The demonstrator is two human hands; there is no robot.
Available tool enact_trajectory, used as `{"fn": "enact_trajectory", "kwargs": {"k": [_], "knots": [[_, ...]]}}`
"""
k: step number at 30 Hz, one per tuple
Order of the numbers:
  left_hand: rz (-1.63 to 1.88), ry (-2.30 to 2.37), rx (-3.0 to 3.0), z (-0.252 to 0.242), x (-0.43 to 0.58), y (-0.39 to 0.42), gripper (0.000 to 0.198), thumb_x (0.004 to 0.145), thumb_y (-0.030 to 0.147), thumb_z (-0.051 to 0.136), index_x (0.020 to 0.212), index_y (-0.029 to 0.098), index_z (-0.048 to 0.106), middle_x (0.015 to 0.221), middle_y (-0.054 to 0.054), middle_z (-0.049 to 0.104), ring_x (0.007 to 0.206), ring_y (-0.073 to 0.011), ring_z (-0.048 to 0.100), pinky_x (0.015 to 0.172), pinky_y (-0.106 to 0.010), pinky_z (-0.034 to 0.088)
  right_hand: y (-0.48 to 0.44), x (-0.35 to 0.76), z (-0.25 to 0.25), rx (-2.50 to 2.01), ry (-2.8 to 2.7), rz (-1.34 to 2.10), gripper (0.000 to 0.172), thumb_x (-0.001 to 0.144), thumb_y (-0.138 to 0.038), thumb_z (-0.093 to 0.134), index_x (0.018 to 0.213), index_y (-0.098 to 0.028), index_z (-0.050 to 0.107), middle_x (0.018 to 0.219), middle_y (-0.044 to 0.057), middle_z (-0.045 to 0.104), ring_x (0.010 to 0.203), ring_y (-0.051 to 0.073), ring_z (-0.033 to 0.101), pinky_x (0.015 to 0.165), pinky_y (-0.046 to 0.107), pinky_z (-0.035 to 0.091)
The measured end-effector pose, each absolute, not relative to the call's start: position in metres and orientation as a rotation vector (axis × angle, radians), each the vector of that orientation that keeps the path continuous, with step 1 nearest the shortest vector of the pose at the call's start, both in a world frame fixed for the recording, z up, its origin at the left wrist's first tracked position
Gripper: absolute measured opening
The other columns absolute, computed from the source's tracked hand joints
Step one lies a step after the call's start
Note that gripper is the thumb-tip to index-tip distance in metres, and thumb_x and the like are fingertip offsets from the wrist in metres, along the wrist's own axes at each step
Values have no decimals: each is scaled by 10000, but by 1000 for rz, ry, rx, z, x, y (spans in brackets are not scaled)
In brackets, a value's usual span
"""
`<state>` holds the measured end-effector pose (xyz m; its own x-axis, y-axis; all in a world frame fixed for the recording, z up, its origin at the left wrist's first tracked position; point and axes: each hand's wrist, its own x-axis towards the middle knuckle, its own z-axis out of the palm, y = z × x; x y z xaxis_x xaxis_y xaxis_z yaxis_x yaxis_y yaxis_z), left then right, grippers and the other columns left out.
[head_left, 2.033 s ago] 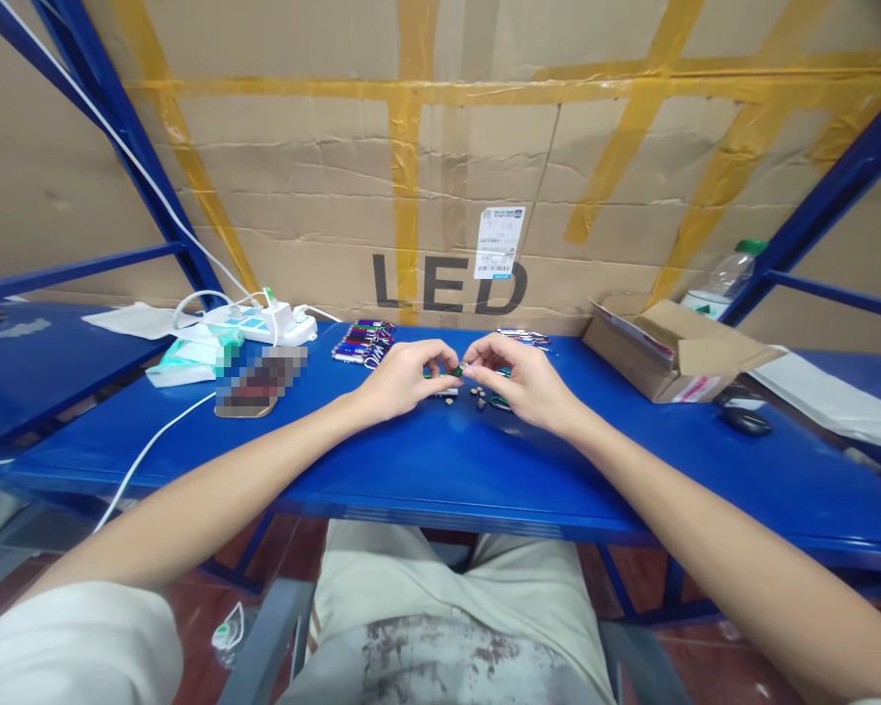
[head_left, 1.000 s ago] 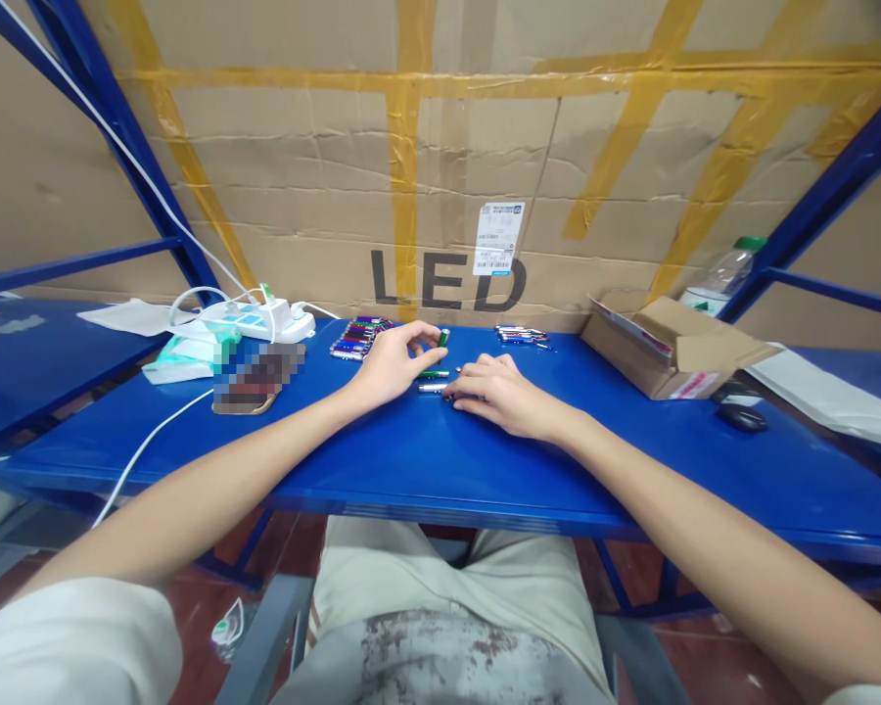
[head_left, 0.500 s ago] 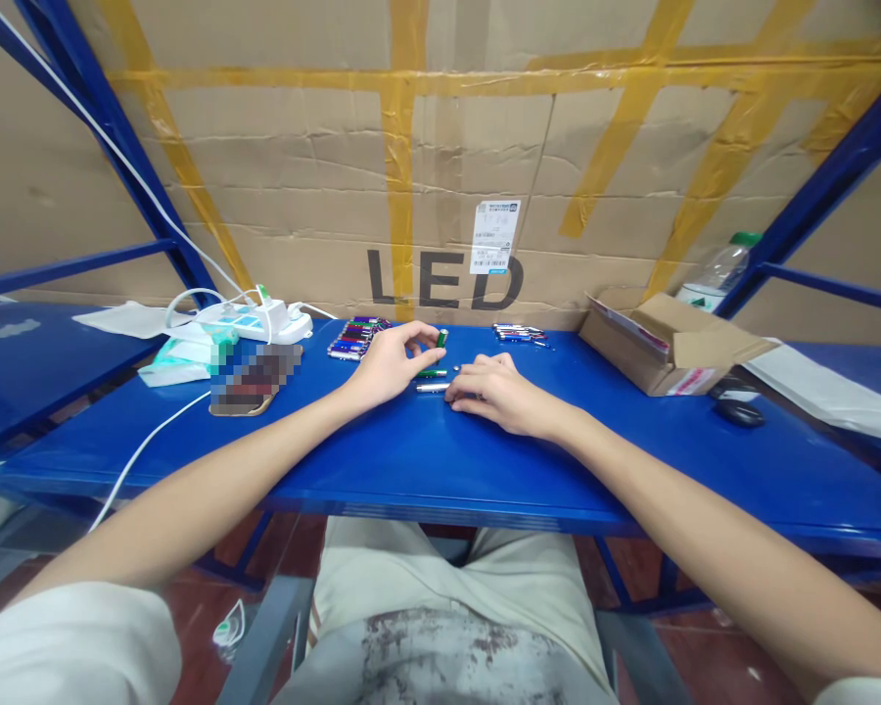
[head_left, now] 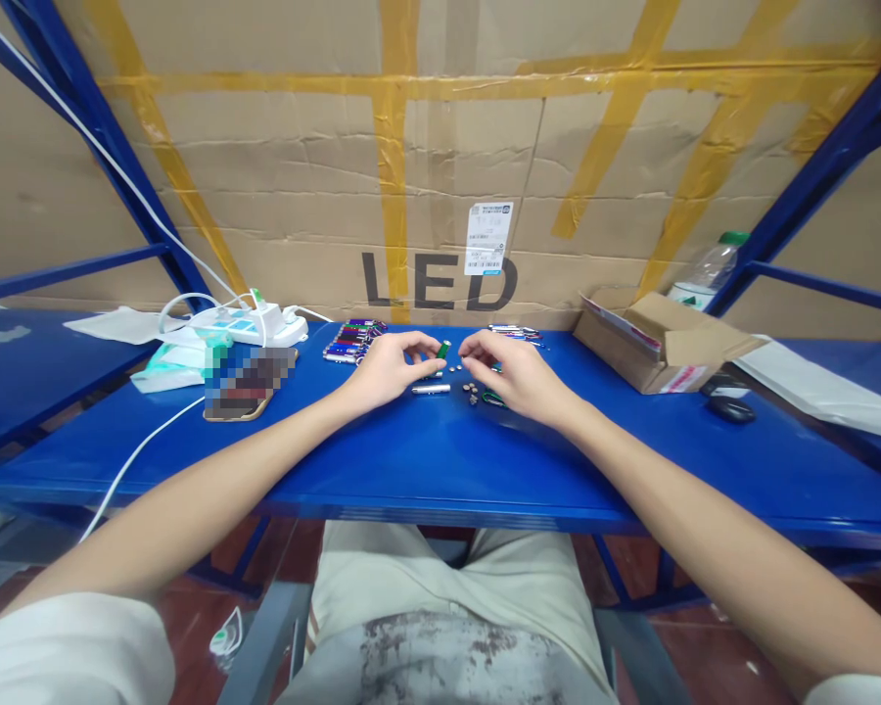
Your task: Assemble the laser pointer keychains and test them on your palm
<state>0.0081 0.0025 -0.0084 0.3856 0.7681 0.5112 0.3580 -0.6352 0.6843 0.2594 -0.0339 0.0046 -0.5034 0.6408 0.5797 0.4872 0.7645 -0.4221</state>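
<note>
My left hand pinches a short green metal tube upright between thumb and fingers. Just to its right is my right hand, fingers curled and thumb drawn in; whatever lies between the tips is too small to make out. Beneath the hands a silver tube lies flat. Several small round button cells are scattered beside it. A green clip lies partly hidden under my right hand.
Rows of coloured penlights lie at the back left, more penlights at the back right. A phone, power strip and plastic packet sit left. At right are an open carton, black mouse and bottle.
My right hand has lifted off the table by the silver tube and moved up toward the green tube, uncovering the button cells and green clip. My left hand still holds the green tube.
</note>
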Motion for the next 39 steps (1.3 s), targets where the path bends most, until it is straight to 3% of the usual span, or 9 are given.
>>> {"fn": "enact_trajectory", "kwargs": {"k": [6, 16, 39], "knots": [[1046, 878, 2209, -7, 11, -4, 344, 867, 474, 853, 1054, 185, 863, 982, -56, 830, 783, -178, 681, 721, -306, 496, -37, 255, 6, -808, -2102, 269, 93, 1015, -249, 617, 1038, -225, 703, 949, 35, 759, 823, 205, 677, 794, 347, 531], [1031, 875, 2203, -8, 11, -4, 365, 856, 490, 858, 1048, 179, 863, 962, -62, 829, 787, -184, 687, 720, -305, 494, -34, 255, 4, -803, -2058, 424, 136, 1033, -351, 658, 1045, -227, 712, 987, 54, 795, 874, 227, 733, 800, 356, 563], [1127, 848, 2401, -3, 10, -7, 237, 935, 422, 809, 1036, 213, 853, 966, -56, 809, 849, -199, 692, 814, -329, 525, -35, 256, 5, -784, -2174, 160, 137, 1088, -295, 592, 1078, -231, 713, 1096, 90, 790, 987, 258, 708, 909, 394, 536]]}}
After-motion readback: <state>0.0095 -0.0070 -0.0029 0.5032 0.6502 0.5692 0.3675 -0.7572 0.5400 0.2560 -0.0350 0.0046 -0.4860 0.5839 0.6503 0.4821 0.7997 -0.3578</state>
